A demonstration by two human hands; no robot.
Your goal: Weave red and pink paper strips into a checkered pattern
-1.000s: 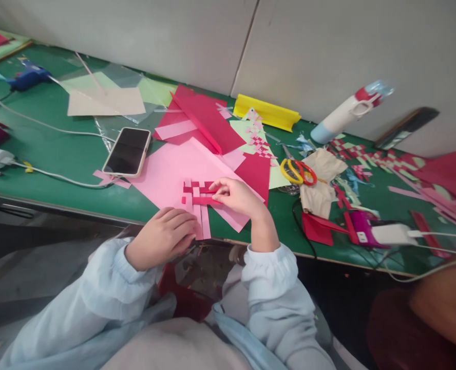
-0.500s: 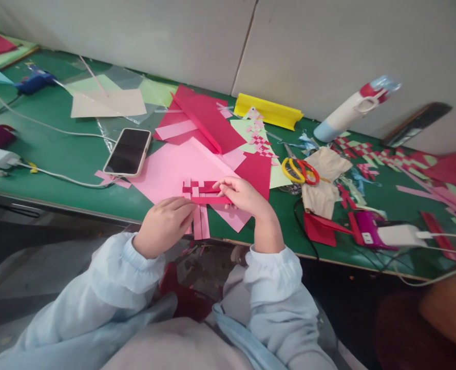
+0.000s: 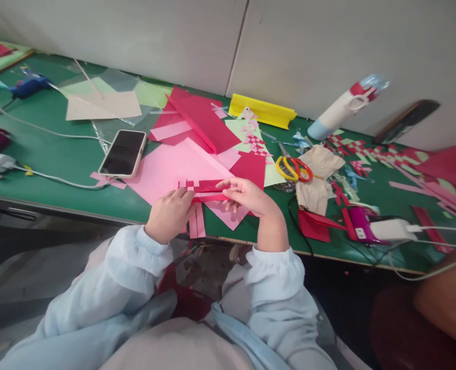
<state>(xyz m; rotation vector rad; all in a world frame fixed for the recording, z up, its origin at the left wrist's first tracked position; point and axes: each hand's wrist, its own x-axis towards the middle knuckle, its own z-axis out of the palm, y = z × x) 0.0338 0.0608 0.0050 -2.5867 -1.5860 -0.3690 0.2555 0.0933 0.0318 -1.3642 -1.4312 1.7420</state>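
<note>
Two pale blue sleeves (image 3: 114, 280) reach forward from the person's body, and at the right edge a co-worker's bare arm (image 3: 447, 295) shows. Beyond them, at the near edge of the green tabletop (image 3: 66, 164), pink strips (image 3: 201, 224) lie lengthwise toward the person, their free ends reaching the edge. Across them runs the front red strip (image 3: 211, 197), its long axis going left to right, almost level, its ends at the two hands. The left hand (image 3: 173, 213) is curled narrow over the left end; whether it pinches or merely presses cannot be told. The right hand (image 3: 247, 198) holds the other end between thumb and fingers. Just behind, a back red strip (image 3: 209, 185) lies nearly parallel, crossed by pink near its left end. A large pink sheet (image 3: 154, 165) spreads beneath and beyond the strips, with a phone (image 3: 122, 152) at its left and scissors (image 3: 294, 165) well to the right. Farther off are crimson sheets (image 3: 220, 127), then a yellow folded piece (image 3: 262, 110) by the wall (image 3: 166, 41).
</note>
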